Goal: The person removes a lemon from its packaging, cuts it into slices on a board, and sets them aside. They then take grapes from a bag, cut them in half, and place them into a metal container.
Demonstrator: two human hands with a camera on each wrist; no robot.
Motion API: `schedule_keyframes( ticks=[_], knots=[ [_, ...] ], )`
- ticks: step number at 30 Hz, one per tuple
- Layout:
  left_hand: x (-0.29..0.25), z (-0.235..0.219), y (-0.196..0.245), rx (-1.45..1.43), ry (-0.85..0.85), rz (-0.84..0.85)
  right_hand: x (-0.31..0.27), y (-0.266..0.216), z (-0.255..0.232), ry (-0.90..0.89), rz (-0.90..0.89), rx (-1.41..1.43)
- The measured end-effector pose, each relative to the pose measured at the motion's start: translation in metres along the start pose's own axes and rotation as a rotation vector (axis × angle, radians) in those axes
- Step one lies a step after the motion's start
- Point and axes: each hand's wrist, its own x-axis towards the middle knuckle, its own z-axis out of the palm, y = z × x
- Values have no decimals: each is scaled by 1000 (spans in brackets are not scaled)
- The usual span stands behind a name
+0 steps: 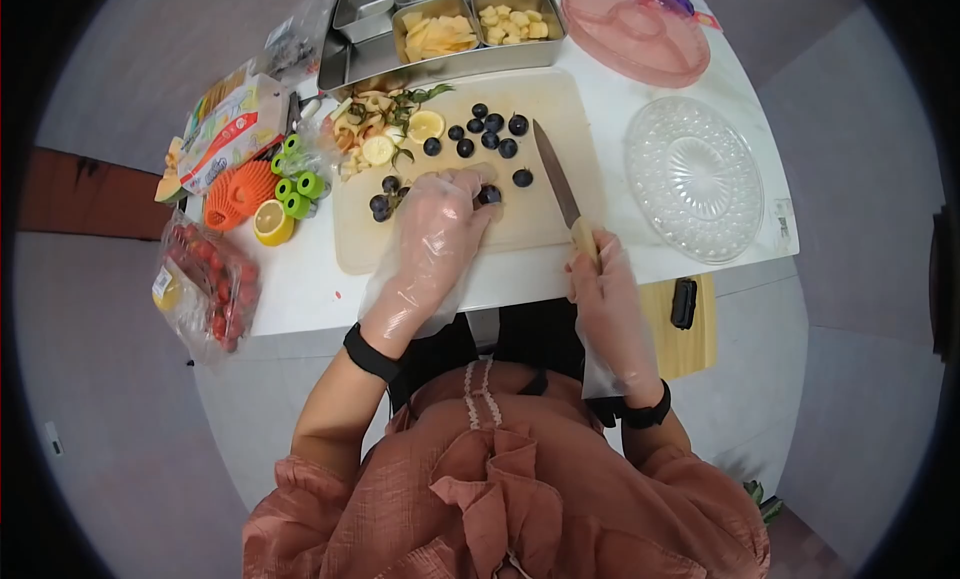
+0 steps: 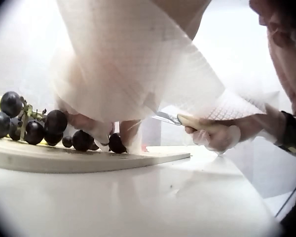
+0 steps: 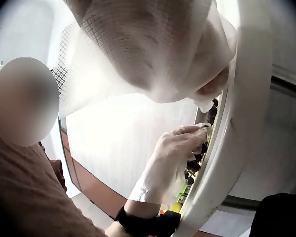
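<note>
My left hand [image 1: 435, 234], in a clear plastic glove, is low over the cream cutting board [image 1: 565, 104]. Its thumb and fingers pinch a dark grape [image 1: 489, 195] against the board. The gloved right hand [image 1: 605, 294] grips the pale handle of a knife [image 1: 557, 174], whose blade points away over the board's right side. Several loose grapes [image 1: 493, 123] lie beyond the left fingers. More grapes [image 2: 33, 132], some on a stem, sit left of that hand in the left wrist view. A lemon slice [image 1: 426, 127] lies among fruit peelings [image 1: 368, 119].
A steel tray [image 1: 370, 76] with cut fruit in compartments stands at the back. To the right are a clear glass plate [image 1: 695, 179] and a pink divided dish [image 1: 635, 39]. Bagged tomatoes [image 1: 215, 284], a half lemon [image 1: 273, 223] and green rollers [image 1: 298, 194] lie left.
</note>
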Motion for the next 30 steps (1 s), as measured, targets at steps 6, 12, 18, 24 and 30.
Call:
schedule_keyframes(
  ticks=[6,12,18,24,30],
  knots=[
    [-6,-1,-4,-15,-10,13,-4,-9,4,13,-107,-231],
    [-30,-31,-9,-213,54,-166,-6,-18,6,-12,-109,-349],
    [-53,-64,-17,-1020,81,-581,-4,-11,14,22,-157,-289],
    [-41,-68,-34,-1774,91,-609,-4,-9,27,99,-96,-76],
    [-13,-68,-13,-1995,188,-452,-14,-24,56,-190,-74,249]
  ],
)
